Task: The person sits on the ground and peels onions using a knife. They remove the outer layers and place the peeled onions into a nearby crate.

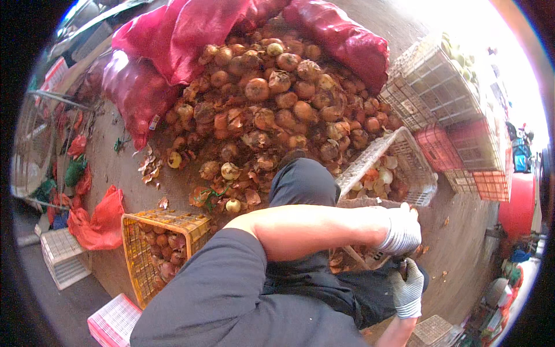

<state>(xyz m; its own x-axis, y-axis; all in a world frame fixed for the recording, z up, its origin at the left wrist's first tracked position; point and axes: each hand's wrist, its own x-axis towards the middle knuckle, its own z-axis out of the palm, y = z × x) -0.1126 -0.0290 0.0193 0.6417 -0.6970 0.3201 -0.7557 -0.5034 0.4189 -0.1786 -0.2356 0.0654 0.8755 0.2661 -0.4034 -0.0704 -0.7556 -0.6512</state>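
My left hand [401, 227], in a striped knit glove, is at the end of my bare forearm stretched across my lap to the right. Its fingers are partly bent, and what they may hold is hidden. Just below it my right hand [408, 288], gloved alike, grips a small dark handle [404, 270], perhaps a knife's; any blade cannot be made out. Under and behind my forearm is a crate [362, 258] with onion skins around it. A tilted white plastic crate [418, 186] holds peeled onions [385, 175] beyond my left hand.
A large heap of unpeeled onions [277, 104] spreads before my knees, spilling from pink mesh sacks [338, 39]. A yellow crate [130, 260] of onions lies tipped at the left, near a red mesh bag [102, 223]. Stacked crates [433, 86] stand at the right.
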